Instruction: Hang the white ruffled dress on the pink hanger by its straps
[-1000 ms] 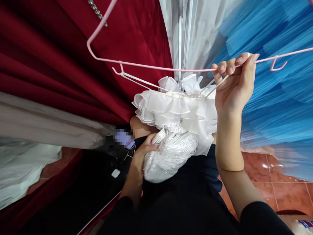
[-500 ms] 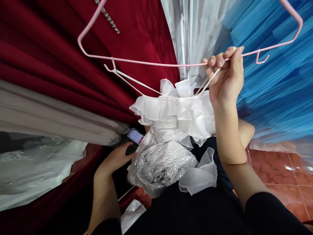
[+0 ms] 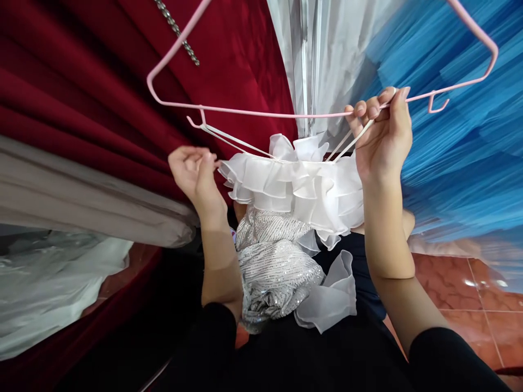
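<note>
A pink clothes hanger spans the upper view. My right hand grips its lower bar on the right, with a thin white strap pinched at the fingertips. The straps belong to a white dress with a ruffled top and a silvery sequined body, bunched against my lap. On the left, another strap loops over the hanger's small hook. My left hand is beside the ruffle's left edge, below that hook. Its fingers are curled in, and I see nothing between them.
Dark red cloth hangs behind, with a beaded strip on it. Blue tulle hangs at right, above red floor tiles. Pale fabric and a white garment are at left.
My left hand has risen from beside the sequined body to the ruffle's left edge. The hanger has shifted slightly, its left end moving right and down. A phone's lit screen is now mostly hidden.
</note>
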Motion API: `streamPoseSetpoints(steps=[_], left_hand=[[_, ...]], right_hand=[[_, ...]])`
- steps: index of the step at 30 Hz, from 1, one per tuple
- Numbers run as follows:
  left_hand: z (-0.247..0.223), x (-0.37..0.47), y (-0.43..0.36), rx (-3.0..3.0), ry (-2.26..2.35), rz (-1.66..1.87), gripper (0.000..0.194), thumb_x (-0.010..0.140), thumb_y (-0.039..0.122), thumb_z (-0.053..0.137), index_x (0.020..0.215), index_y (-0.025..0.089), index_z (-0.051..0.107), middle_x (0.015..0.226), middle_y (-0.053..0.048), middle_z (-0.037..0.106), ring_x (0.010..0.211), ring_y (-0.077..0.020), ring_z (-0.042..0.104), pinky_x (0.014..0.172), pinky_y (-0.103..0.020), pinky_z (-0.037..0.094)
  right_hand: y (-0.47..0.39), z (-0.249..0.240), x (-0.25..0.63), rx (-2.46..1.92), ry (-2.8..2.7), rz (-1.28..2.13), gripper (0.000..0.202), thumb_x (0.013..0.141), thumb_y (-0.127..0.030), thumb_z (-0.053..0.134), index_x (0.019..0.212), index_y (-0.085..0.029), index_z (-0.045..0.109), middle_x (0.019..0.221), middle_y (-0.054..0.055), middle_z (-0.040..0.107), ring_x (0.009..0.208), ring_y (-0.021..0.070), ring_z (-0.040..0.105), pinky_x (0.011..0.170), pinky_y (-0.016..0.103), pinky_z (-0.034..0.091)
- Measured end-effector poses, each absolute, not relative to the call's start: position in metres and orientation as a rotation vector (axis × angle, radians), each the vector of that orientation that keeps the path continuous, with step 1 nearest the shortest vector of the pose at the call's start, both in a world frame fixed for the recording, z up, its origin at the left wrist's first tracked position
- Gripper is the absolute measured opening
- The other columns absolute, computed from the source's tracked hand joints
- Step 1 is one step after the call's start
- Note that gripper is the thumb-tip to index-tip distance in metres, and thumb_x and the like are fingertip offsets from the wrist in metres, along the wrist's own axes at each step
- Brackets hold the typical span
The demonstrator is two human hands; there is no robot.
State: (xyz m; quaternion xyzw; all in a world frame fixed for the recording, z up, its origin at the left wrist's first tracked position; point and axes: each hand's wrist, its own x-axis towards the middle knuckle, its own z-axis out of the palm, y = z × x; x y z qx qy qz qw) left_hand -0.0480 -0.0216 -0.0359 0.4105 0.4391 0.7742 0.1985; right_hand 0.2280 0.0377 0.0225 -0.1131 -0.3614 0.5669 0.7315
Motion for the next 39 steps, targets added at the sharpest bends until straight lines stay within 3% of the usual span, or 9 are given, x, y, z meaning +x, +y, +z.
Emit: streamPoseSetpoints(steps=[2, 4, 5, 8, 10, 13, 18, 26, 39], left_hand=[[-0.026, -0.042, 0.003, 1.143, 1.023, 2.047, 0.058, 0.069, 0.028, 0.081, 0.115, 0.012, 0.049, 0.109, -0.010, 0.064, 0.104, -0.0178, 0.063, 0.096, -0.031, 0.047], [-0.016, -0.027, 0.022, 1.118, 0.807, 1.841, 0.067, 0.075, 0.048, 0.075, 0.121, 0.010, 0.045, 0.120, -0.017, 0.062, 0.110, -0.0244, 0.064, 0.105, -0.041, 0.043], [-0.012, -0.017, 0.029, 1.105, 0.678, 1.747, 0.065, 0.080, 0.053, 0.068, 0.124, 0.010, 0.044, 0.126, -0.019, 0.059, 0.114, -0.0262, 0.063, 0.108, -0.045, 0.040], [0.001, 0.011, 0.040, 0.984, 0.378, 1.891, 0.025, 0.102, 0.032, 0.033, 0.112, 0.014, 0.046, 0.123, -0.013, 0.061, 0.117, -0.0182, 0.061, 0.116, -0.040, 0.033], [0.009, 0.023, 0.041, 0.878, 0.316, 2.010, 0.024, 0.104, 0.031, 0.023, 0.096, 0.019, 0.043, 0.101, -0.005, 0.064, 0.105, -0.0137, 0.065, 0.114, -0.037, 0.036], [0.021, 0.031, 0.033, 0.854, 0.348, 2.119, 0.032, 0.105, 0.035, 0.018, 0.081, 0.021, 0.032, 0.069, 0.005, 0.043, 0.074, -0.0071, 0.063, 0.103, -0.033, 0.046], [0.033, 0.040, 0.019, 0.902, 0.336, 2.134, 0.036, 0.105, 0.032, 0.006, 0.077, 0.021, 0.026, 0.063, 0.005, 0.025, 0.055, -0.0055, 0.048, 0.074, -0.027, 0.053], [0.042, 0.035, 0.016, 0.772, 0.344, 2.088, 0.034, 0.105, 0.032, 0.011, 0.074, 0.021, 0.020, 0.062, 0.005, 0.018, 0.051, -0.0057, 0.043, 0.065, -0.025, 0.050], [0.027, 0.034, 0.030, 0.701, 0.444, 2.004, 0.037, 0.104, 0.036, 0.013, 0.073, 0.021, 0.026, 0.066, 0.003, 0.022, 0.058, -0.0084, 0.041, 0.077, -0.027, 0.051]], right_hand=[[0.037, 0.023, 0.230, -0.244, -0.797, 1.255, 0.037, 0.093, -0.053, 0.052, 0.077, -0.020, 0.058, 0.064, -0.005, 0.047, 0.069, 0.0091, 0.059, 0.084, 0.032, 0.056], [0.036, 0.023, 0.231, -0.266, -0.806, 1.258, 0.038, 0.093, -0.054, 0.050, 0.078, -0.020, 0.059, 0.066, -0.004, 0.049, 0.072, 0.0091, 0.060, 0.086, 0.032, 0.056], [0.035, 0.023, 0.231, -0.282, -0.813, 1.255, 0.037, 0.094, -0.054, 0.049, 0.079, -0.021, 0.059, 0.067, -0.004, 0.050, 0.074, 0.0090, 0.061, 0.086, 0.031, 0.056], [0.032, 0.028, 0.233, -0.306, -0.824, 1.258, 0.032, 0.094, -0.049, 0.052, 0.080, -0.021, 0.059, 0.070, -0.005, 0.054, 0.078, 0.0087, 0.064, 0.086, 0.028, 0.058], [0.030, 0.032, 0.236, -0.294, -0.822, 1.289, 0.026, 0.094, -0.044, 0.055, 0.083, -0.020, 0.059, 0.074, -0.005, 0.058, 0.085, 0.0098, 0.067, 0.086, 0.027, 0.059], [0.028, 0.029, 0.245, -0.396, -0.836, 1.291, 0.017, 0.093, -0.035, 0.054, 0.092, -0.021, 0.063, 0.090, -0.003, 0.069, 0.098, 0.0119, 0.069, 0.092, 0.027, 0.058], [0.024, 0.001, 0.276, -0.623, -0.705, 1.094, 0.030, 0.080, -0.017, 0.047, 0.101, -0.022, 0.068, 0.106, -0.002, 0.073, 0.098, 0.0121, 0.070, 0.094, 0.026, 0.057], [0.033, 0.007, 0.312, -0.893, -0.691, 0.839, 0.022, 0.081, -0.032, 0.063, 0.102, -0.032, 0.067, 0.122, -0.004, 0.067, 0.112, 0.0203, 0.065, 0.105, 0.045, 0.053], [0.029, 0.035, 0.326, -0.904, -1.040, 0.914, 0.014, 0.082, -0.031, 0.061, 0.073, -0.028, 0.071, 0.074, 0.000, 0.069, 0.065, 0.0150, 0.066, 0.058, 0.027, 0.059]])
